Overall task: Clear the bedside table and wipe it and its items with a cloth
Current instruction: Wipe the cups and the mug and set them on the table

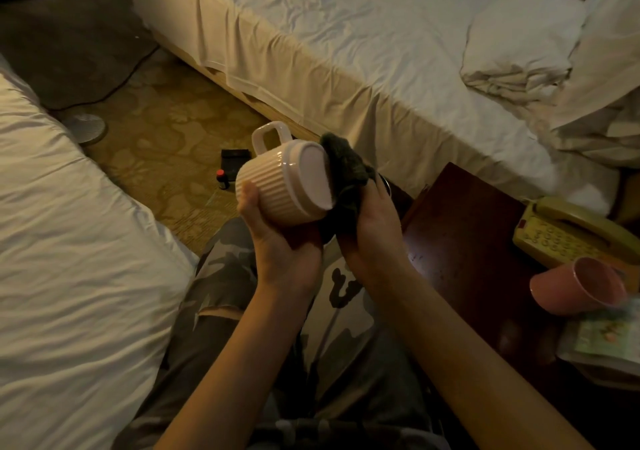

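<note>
The room is dim, with a patterned carpet (173,131) between two beds with white sheets. One bed (346,55) runs along the top and the other bed (69,224) is on the left. A dark wooden counter (460,242) stands on the right side.

A person sits between the beds in camouflage trousers (221,276). The left hand (280,242) holds a white ribbed mug (277,183) up in the air, over the person's lap and well away from the counter. The left grip is curled round the mug's side from below. The mug is tipped over, so its flat bottom faces the camera and its handle points up.

The right hand (374,228) holds a dark cloth (346,169). Its grip is pinched round the cloth, and the cloth is pressed on the right edge of the mug's bottom.

A yellow phone (568,235) sits at the far right edge of the counter. A pink cup (578,287) lies on its side just beside the phone, nearer the person. A printed paper (602,339) lies at the near right corner.

On the carpet are a small bottle with a red cap (221,179) and a flat black thing (235,159), near the top bed.
</note>
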Motion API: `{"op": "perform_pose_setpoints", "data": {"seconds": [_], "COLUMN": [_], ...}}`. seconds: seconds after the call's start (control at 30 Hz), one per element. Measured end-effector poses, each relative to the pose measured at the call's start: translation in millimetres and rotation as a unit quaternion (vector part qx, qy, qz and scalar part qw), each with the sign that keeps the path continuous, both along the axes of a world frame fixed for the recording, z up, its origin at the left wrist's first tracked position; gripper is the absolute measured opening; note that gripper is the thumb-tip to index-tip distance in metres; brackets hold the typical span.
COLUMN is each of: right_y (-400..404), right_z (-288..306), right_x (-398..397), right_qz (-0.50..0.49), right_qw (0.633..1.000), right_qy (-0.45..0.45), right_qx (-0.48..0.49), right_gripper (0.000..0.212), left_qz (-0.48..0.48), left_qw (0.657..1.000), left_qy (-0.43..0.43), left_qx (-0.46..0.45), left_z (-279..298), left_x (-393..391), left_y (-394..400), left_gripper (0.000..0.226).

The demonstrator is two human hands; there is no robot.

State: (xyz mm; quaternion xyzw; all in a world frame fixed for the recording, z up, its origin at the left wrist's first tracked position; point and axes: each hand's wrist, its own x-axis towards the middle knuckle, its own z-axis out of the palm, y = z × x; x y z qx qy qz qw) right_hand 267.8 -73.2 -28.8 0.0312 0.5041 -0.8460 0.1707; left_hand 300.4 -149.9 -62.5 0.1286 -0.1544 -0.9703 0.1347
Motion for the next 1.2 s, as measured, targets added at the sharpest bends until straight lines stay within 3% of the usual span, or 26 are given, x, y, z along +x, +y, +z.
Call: {"op": "perform_pose_setpoints", "data": {"seconds": [0.1,0.23,0.33,0.47,0.5,0.63,0.8,0.9,1.03,1.13,1.2], "right_y": [-3,4,17,35,39,47,41,40,52,75,96], "right_z": [-4,-6,-9,-9,-8,-6,-6,-9,-13,-16,-16], "right_x": [9,11,10,12,12,15,17,22,20,18,15], "right_qz": [-0.019,-0.034,-0.02,0.0,-0.004,-0.002,-0.004,0.0,0.013,0.021,0.004], "right_qw": [0.999,0.998,0.996,0.995,0.994,0.996,0.996,0.997,0.994,0.991,0.991], "right_qy": [0.044,-0.023,-0.077,-0.104,-0.109,-0.092,-0.086,-0.081,-0.108,-0.13,-0.109], "right_qx": [0.006,-0.04,-0.044,-0.013,-0.015,-0.008,0.014,0.002,-0.021,0.031,0.08], "right_gripper": [0.033,0.033,0.03,0.026,0.024,0.024,0.027,0.023,0.024,0.023,0.029], "left_qz": [0.007,0.06,0.064,0.094,0.107,0.09,0.049,0.084,0.123,0.112,0.075], "left_qw": [1.0,0.978,0.928,0.849,0.839,0.862,0.86,0.855,0.808,0.758,0.747], "left_qy": [-0.018,-0.037,-0.03,-0.025,-0.032,-0.067,0.008,0.001,-0.02,-0.026,-0.004], "left_qx": [-0.024,-0.196,-0.365,-0.52,-0.532,-0.495,-0.508,-0.512,-0.576,-0.642,-0.661], "left_z": [1,0,-2,-14,-16,-13,0,2,2,0,-1], "left_x": [-3,-7,-8,-6,-7,-8,-2,-4,-10,-13,-13], "left_y": [4,1,-3,-9,-9,-8,0,5,6,1,-1], "left_gripper": [0.113,0.098,0.108,0.088,0.089,0.09,0.096,0.09,0.089,0.097,0.102]}}
